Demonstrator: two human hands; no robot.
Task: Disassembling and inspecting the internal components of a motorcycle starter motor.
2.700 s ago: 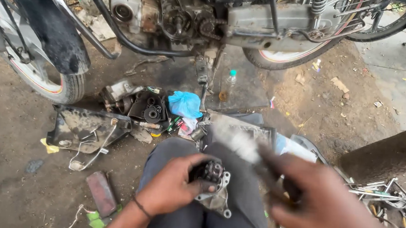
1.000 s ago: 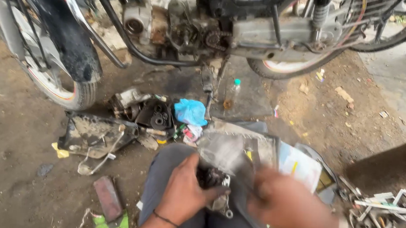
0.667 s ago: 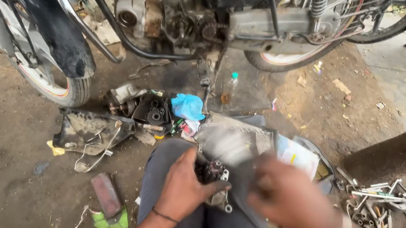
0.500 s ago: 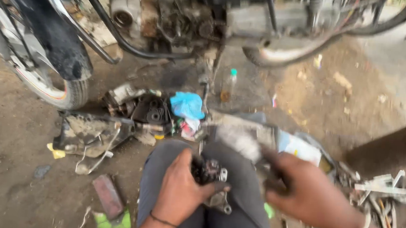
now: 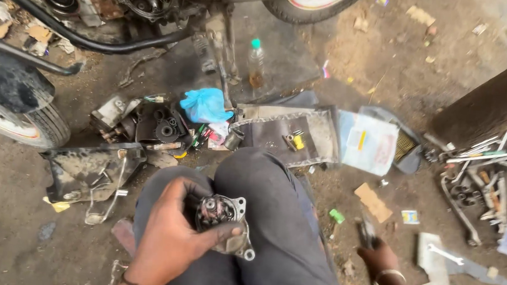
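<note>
Here the left hand [image 5: 168, 243] sits low and left of centre in the frame, its grip wrapped around a small metal engine part [image 5: 222, 220] with a round toothed face and mounting ears, thumb pressed across the lower edge, the part resting on the person's lap over the dark trousers [image 5: 272, 220]; the right hand [image 5: 378, 256] is down at the lower right, reaching to the dirt floor [image 5: 20, 216], and looks to be pinching a thin dark tool [image 5: 367, 231], though blur keeps me from telling how firmly; above the knees lies a grey cloth mat [image 5: 289, 133] with small bits on it, a blue plastic bag [image 5: 206, 104] to its left, a bottle [image 5: 256, 63] further up, and spanners [image 5: 475, 168] scattered at the right edge; the motorcycle [image 5: 97, 10] fills the top left. The risk, as I judge it: the part is held one-handed on a sloping thigh, so a slackened thumb could let it roll off into the grit, fouling the gear face; loose pieces inside might also drop out and vanish among the clutter.
</note>
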